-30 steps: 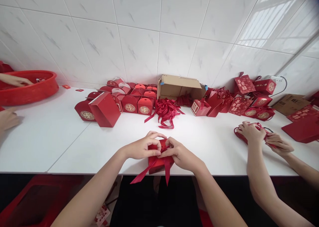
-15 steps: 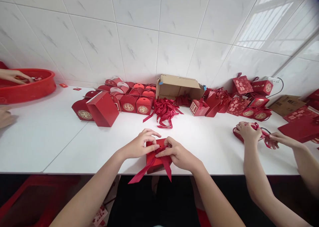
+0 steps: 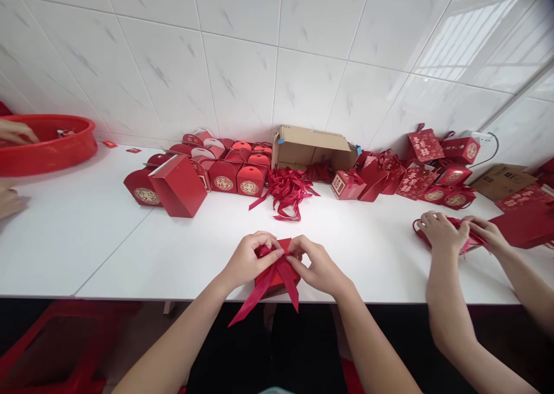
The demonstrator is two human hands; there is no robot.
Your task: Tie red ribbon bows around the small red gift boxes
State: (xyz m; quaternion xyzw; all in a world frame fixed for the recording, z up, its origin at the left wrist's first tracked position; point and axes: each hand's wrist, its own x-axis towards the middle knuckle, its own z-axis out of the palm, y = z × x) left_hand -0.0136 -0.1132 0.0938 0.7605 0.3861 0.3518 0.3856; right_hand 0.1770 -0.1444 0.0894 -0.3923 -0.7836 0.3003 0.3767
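A small red gift box (image 3: 285,244) rests close to the table's front edge, between my two hands. Dark red ribbon (image 3: 269,278) lies on its top, and two long tails hang down over the near side. My left hand (image 3: 254,258) pinches the ribbon at the left of the box top, thumb against fingers. From the right, my right hand (image 3: 315,265) pinches the ribbon near its middle, fingertips almost meeting the left thumb. The fingers partly hide the knot or loop between them.
Loose red ribbons (image 3: 288,189) lie heaped before an open cardboard box (image 3: 314,143). Red gift boxes (image 3: 225,177) stand at left-centre, finished-looking ones (image 3: 426,177) at right. A co-worker's hands (image 3: 445,232) handle ribbon at right; another person's hand (image 3: 17,131) reaches into a red basin (image 3: 82,143).
My left fingers have closed from a spread pose onto the ribbon. My right fingers have drawn back a little rightward and pinch it. The co-worker's hands at right have come closer together.
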